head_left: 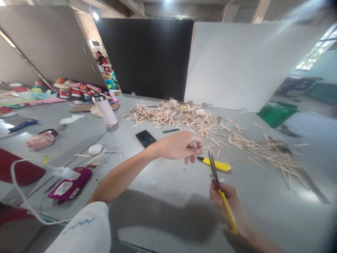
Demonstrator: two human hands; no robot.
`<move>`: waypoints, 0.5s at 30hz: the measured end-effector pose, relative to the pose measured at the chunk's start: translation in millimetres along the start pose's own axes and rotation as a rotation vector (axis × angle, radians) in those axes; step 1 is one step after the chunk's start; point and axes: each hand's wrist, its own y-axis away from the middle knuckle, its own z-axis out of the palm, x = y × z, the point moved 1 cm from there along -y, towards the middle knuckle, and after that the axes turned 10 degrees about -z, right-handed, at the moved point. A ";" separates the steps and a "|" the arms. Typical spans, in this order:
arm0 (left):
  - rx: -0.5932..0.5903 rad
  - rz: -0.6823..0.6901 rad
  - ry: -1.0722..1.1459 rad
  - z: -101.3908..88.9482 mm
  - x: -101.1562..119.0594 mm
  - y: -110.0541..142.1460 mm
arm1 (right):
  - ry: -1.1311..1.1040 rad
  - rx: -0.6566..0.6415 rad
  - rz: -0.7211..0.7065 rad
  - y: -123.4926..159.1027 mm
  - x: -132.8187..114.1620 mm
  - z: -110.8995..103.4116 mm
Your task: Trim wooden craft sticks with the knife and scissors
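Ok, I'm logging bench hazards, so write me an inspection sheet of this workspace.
Surface: grey table, strewn with wooden sticks.
Job's things: scissors, blades slightly apart; thin pale piece, too blurred to name.
Clutter: yellow cutter, phone, pink bottle.
Hands: right hand holds the scissors; left hand pinches the thin pale piece.
Cables: white cable looping from the purple box toward the near edge.
Surroundings: black panel, white panel, green bin.

The head camera looks forward and down from close above the worktop (164,177). It faces the far black panel (147,58).
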 end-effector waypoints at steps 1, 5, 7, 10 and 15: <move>-0.006 0.005 0.005 -0.1 -0.3 -0.5 | -0.002 0.001 -0.004 -0.4 -1.0 -0.1; -0.060 0.009 0.067 0.8 -0.7 -0.6 | 0.024 -0.009 -0.023 -1.7 -6.0 0.1; -0.110 0.006 0.113 1.1 -0.3 0.0 | 0.045 -0.011 -0.029 -1.7 -7.9 0.8; -0.171 -0.006 0.148 1.1 0.7 0.4 | 0.066 0.010 -0.029 -1.3 -8.7 1.5; -0.197 -0.021 0.135 2.1 0.0 -1.2 | 0.115 0.060 -0.055 -0.8 -5.9 1.2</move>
